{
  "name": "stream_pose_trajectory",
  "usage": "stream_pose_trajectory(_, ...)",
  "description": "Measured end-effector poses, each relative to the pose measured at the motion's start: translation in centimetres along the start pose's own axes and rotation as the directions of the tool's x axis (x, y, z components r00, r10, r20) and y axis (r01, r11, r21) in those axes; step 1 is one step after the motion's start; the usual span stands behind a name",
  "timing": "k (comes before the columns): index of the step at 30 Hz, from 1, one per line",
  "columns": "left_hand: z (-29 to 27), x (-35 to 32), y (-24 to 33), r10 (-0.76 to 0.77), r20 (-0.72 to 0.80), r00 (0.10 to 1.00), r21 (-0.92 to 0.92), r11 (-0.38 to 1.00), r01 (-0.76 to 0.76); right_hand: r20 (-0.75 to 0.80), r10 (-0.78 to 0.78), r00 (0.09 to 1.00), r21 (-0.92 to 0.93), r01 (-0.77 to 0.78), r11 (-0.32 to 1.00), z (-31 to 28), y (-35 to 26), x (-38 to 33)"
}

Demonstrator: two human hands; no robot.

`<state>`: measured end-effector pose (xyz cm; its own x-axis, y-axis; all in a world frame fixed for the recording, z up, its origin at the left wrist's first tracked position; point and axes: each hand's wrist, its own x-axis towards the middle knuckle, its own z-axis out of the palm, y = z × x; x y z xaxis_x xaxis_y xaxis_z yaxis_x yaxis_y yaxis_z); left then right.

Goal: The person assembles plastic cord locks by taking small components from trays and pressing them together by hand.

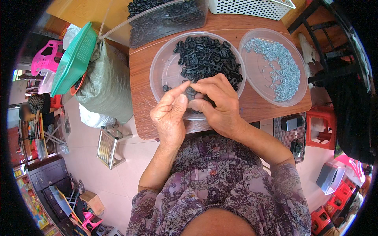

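Note:
Between my two hands is a small black plastic part point(190, 93), oval with holes, pinched at the fingertips over the near side of a round clear tub point(160, 67). My left hand point(170, 114) grips it with thumb and forefinger from the left. From the right, my right hand point(220, 98) closes its thumb and fingers on the same part, hiding some of it. Inside the tub lies a heap of similar black plastic parts point(206, 57). Right of the tub, a round clear lid point(258, 84) carries many small silvery-blue screws or pins point(285, 74).
Both round containers rest on a brown wooden table point(143, 98). Behind them stand a clear bin point(169, 29) of black parts and a white perforated basket point(252, 8). A stuffed sack point(112, 86), a small metal-framed stool point(110, 147) and a red stool point(321, 128) flank the table.

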<state>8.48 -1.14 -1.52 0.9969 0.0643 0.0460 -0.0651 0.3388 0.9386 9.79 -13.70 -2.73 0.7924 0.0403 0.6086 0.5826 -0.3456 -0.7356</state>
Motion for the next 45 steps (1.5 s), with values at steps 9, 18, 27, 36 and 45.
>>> stream_pose_trajectory(9, -0.3, -0.3, -0.2, 0.066, 0.050, 0.997, 0.050, 0.996, -0.069, -0.003, 0.003, 1.000, 0.018, -0.003, 1.000, 0.1, -0.3, -0.4)
stream_pose_trajectory(18, -0.1, -1.2, -0.8, 0.156, -0.041, 0.987, 0.056, 0.987, -0.153, -0.009, 0.016, 1.000, 0.094, -0.015, 0.995, 0.2, -0.8, -0.5)
stream_pose_trajectory(27, -0.2, -1.3, -1.3, 0.205, -0.081, 0.976, 0.104, 0.975, -0.196, -0.021, -0.055, 0.998, 0.044, 0.055, 0.998, 0.5, -0.8, -0.7)
stream_pose_trajectory(36, -0.3, -1.7, -0.9, 0.188, -0.074, 0.979, 0.067, 0.981, -0.183, -0.039, -0.055, 0.998, 0.062, 0.057, 0.996, 0.7, -1.1, -0.9)
stream_pose_trajectory(45, 0.1, -1.9, -1.1, 0.179, -0.096, 0.979, 0.042, 0.984, -0.176, -0.066, -0.105, 0.992, 0.035, 0.108, 0.994, 0.7, -0.9, -0.9)
